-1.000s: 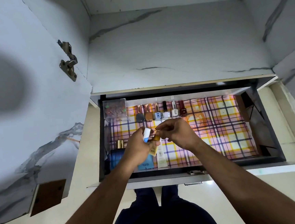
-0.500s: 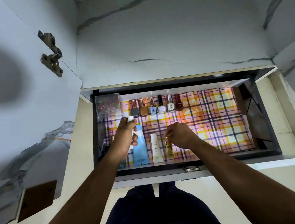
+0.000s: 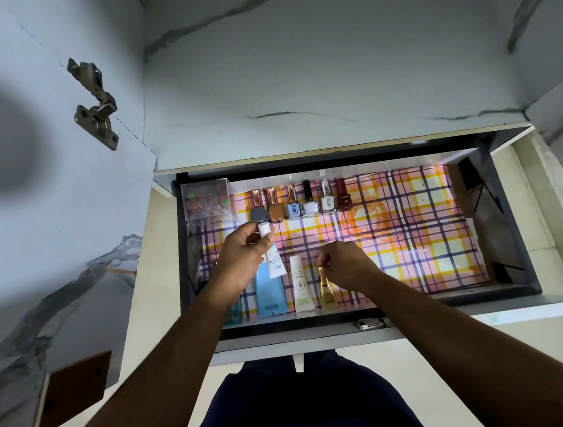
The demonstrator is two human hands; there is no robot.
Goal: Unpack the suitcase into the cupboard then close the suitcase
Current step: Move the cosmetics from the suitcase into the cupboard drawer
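Open drawer [image 3: 509, 227] w/ plaid liner. Clear box [image 3: 207, 202] at 10 o'clock corner, row of nail polish bottles [image 3: 301, 200] along the back. Left hand [image 3: 245, 257] has its grip clenched round a small white tube [image 3: 272, 253], cap toward 12, held above the blue tube [image 3: 269, 294]. White tube [image 3: 302, 288] lies just beside that, long axis 12–6. Right hand [image 3: 344, 264] pinches the top of the gold tube [image 3: 327, 291], same axis, next in the row. Free slot for the small tube prob. lies toward 3 o'clock of the gold one, so the right hand is nearer; left must cross over. Suitcase not in view.
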